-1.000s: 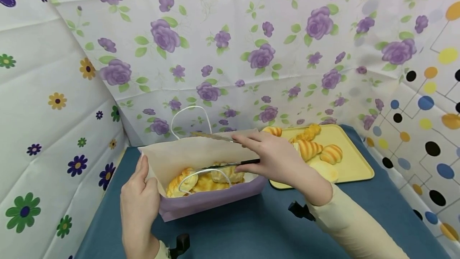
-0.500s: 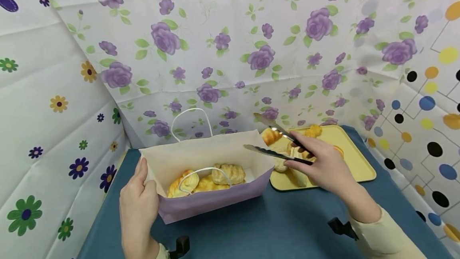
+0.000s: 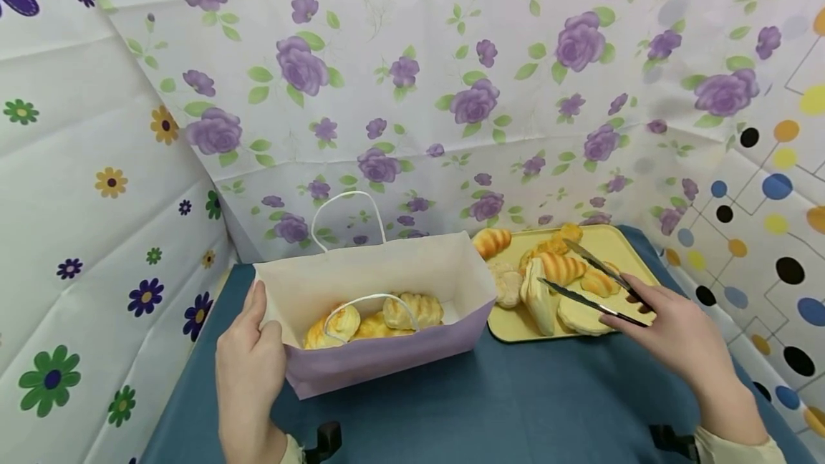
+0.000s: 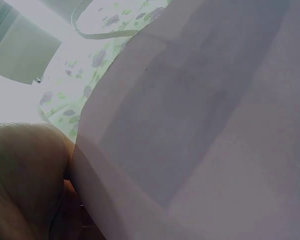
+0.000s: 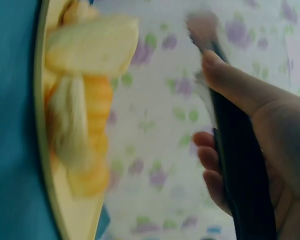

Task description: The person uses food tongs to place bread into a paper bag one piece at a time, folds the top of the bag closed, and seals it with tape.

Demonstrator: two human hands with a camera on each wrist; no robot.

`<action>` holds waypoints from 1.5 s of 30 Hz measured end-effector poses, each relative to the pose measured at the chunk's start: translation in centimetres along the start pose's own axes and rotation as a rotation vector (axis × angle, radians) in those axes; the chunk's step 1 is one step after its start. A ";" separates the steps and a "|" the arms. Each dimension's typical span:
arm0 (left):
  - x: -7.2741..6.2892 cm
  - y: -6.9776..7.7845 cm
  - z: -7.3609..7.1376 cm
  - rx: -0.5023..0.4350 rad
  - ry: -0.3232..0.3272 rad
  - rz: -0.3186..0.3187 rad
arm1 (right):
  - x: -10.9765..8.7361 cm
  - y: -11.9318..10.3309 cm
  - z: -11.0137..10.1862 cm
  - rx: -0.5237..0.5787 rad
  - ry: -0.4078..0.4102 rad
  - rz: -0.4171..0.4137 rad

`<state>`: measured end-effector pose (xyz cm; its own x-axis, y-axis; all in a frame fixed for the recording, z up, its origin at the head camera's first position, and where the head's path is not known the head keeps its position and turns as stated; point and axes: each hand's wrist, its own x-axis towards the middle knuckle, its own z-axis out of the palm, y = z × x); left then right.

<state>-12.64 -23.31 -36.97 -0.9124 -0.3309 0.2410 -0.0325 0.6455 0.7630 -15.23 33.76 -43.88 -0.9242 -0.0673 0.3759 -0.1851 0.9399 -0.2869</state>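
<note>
Passage from above is offered by wide mouth of paper bag (image 3: 393, 367), its near side crossed by front handle (image 3: 370, 297); rear handle (image 3: 351, 192) is looped up behind. Left edge is blocked by left hand (image 3: 250, 364). Low route from yellow tray (image 3: 633, 253) is barred by bag's right wall. Pastries (image 3: 557, 267) are crowded under tongs (image 3: 583, 299), spread apart in right hand (image 3: 686, 342). Room is found over tray's far right corner and blue cloth (image 3: 483, 407) in front; back is closed by floral curtain (image 3: 425, 113).

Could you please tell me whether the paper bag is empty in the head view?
No, pastries are visible inside the paper bag through its open top.
</note>
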 end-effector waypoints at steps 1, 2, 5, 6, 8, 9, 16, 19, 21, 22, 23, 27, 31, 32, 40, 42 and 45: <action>0.0 0.0 0.0 0.001 -0.001 0.000 | -0.2 0.7 0.0 -0.011 -0.021 -0.005; 0.0 0.0 0.0 0.001 -0.003 -0.002 | -0.3 1.3 -0.2 -0.023 -0.048 -0.007; 0.0 0.1 0.0 0.001 -0.005 0.002 | -0.3 3.0 -0.6 -0.054 -0.146 0.003; 0.0 0.1 0.0 -0.002 -0.003 0.002 | -0.2 3.5 -0.8 -0.060 -0.182 0.021; 0.1 0.1 0.0 -0.007 0.000 -0.001 | 0.1 4.3 -1.2 -0.074 -0.246 0.076; 0.1 0.1 0.0 -0.009 0.001 0.001 | 0.3 4.7 -1.4 -0.075 -0.266 0.106; 0.3 0.2 0.0 0.001 0.014 0.023 | 1.7 6.7 -2.3 -0.050 -0.408 0.329; 0.3 0.2 0.0 0.007 0.013 0.025 | 2.6 7.4 -1.9 -0.045 -0.502 0.363; 0.4 0.2 0.0 0.007 0.010 0.024 | 3.3 7.5 -1.6 -0.050 -0.559 0.372; 0.4 0.1 0.0 0.008 0.010 0.024 | 3.5 7.4 -1.3 -0.052 -0.574 0.380; 0.3 0.1 0.0 0.011 0.009 0.022 | 3.7 7.2 -0.9 -0.051 -0.574 0.390; 0.3 0.1 0.0 0.017 0.004 0.012 | 4.3 6.5 0.1 -0.031 -0.555 0.416; 0.2 0.1 0.1 0.021 0.003 0.010 | 4.7 6.1 0.3 -0.023 -0.560 0.414; 0.2 0.0 0.1 0.020 0.004 0.011 | 4.9 6.0 0.2 -0.025 -0.567 0.414; 0.0 0.1 0.2 0.018 -0.003 0.003 | 5.4 6.6 0.5 -0.057 -0.610 0.411; 0.0 0.1 0.2 0.012 -0.002 0.002 | 5.1 7.1 0.7 -0.065 -0.580 0.391; 0.0 0.1 0.2 0.002 -0.004 0.007 | 4.4 7.8 0.9 -0.068 -0.529 0.360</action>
<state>-12.72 -23.07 -37.03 -0.9140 -0.3241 0.2439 -0.0273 0.6491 0.7602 -21.10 40.53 -45.27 -0.9675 0.1167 -0.2244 0.1732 0.9523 -0.2514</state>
